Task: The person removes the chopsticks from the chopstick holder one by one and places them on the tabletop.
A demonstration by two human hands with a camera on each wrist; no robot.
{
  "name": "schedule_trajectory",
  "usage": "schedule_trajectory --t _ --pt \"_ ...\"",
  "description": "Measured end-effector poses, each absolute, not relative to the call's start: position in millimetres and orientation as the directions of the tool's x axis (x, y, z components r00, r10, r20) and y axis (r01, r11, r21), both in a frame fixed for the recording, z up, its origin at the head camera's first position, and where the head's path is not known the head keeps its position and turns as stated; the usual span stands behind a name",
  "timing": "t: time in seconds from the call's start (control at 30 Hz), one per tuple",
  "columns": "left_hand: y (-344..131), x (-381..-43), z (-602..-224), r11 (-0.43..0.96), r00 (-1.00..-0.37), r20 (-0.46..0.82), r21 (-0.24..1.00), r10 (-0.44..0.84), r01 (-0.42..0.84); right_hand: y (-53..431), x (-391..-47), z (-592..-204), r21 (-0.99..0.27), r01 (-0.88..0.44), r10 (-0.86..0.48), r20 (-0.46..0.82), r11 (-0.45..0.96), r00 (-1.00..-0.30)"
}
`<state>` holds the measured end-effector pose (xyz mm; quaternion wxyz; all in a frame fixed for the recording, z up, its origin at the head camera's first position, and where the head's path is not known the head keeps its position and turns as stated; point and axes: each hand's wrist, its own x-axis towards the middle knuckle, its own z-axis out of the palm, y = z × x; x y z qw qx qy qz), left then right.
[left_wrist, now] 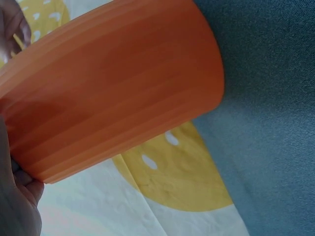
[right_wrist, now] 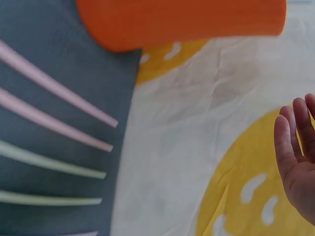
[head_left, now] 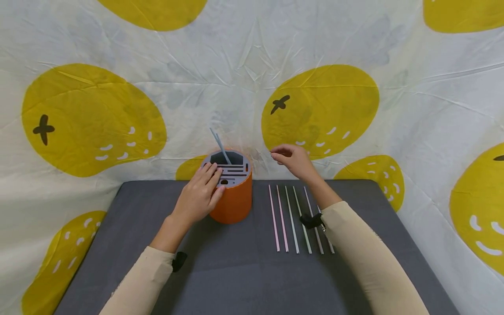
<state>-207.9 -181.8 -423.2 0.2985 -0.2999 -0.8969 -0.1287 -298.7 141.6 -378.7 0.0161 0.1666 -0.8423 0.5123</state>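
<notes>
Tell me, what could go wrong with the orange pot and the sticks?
The orange pot might tip if the left hand on top pushes hard. The blue sticks lean out of its opening, so a bump could knock them. The right arm is above part of the row of sticks and might roll them.

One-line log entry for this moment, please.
left hand: on orange container; right hand: raised, nothing visibly held; blue sticks: in container; pale sticks: row on table

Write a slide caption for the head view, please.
Left hand on an orange slotted holder, right hand raised, thin pastel sticks in a row.
</notes>
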Motion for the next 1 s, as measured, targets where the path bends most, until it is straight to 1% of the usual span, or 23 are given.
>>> schedule_trajectory --t 0.17,0.5,0.63,0.83,1.0 --pt "-181 -209 -423 0.781 -0.632 0.619 0.048 0.465 0.622 116 -300 -369 -0.850 -0.343 -0.298 0.233 0.401 -0.926" --pt "-181 -209 -425 0.771 -0.612 0.637 0.043 0.469 0.636 74 -306 -358 -0.790 -0.427 -0.352 0.286 0.440 -0.891" --pt "-181 -208 -424 0.768 -0.604 0.642 0.037 0.472 0.639 55 -307 -355 -0.780 -0.441 -0.376 0.285 0.444 -0.882" --pt "-182 -209 -424 0.769 -0.596 0.649 0.025 0.474 0.638 26 -309 -352 -0.722 -0.435 -0.357 0.273 0.538 -0.893" --pt "-182 -210 -426 0.767 -0.590 0.651 0.019 0.477 0.641 13 -309 -354 -0.677 -0.437 -0.349 0.273 0.593 -0.897"
